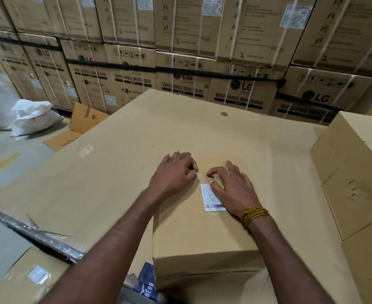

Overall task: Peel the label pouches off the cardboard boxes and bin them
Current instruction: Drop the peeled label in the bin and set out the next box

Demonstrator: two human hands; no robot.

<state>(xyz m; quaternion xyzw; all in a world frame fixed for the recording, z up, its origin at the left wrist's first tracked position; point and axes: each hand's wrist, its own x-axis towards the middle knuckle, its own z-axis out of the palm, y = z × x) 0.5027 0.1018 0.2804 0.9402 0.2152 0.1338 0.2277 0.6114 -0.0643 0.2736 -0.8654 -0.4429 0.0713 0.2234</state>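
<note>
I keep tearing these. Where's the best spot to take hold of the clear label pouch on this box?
Probably the far edge of the label pouch, coming from above: both hands already work there, and the clear film lies flat elsewhere on the box.

A small cardboard box [202, 227] is seen lying on a large flat cardboard surface [119, 163]. A clear label pouch [211, 197] with a white barcode slip is stuck to the box top. Its far edge is picked at by the curled fingertips of the left hand [176, 172], while the pouch is pressed by the right hand [231, 185], whose wrist is wrapped in yellow thread [254, 213]. Stacked washing-machine cartons [180, 84] are seen behind.
</note>
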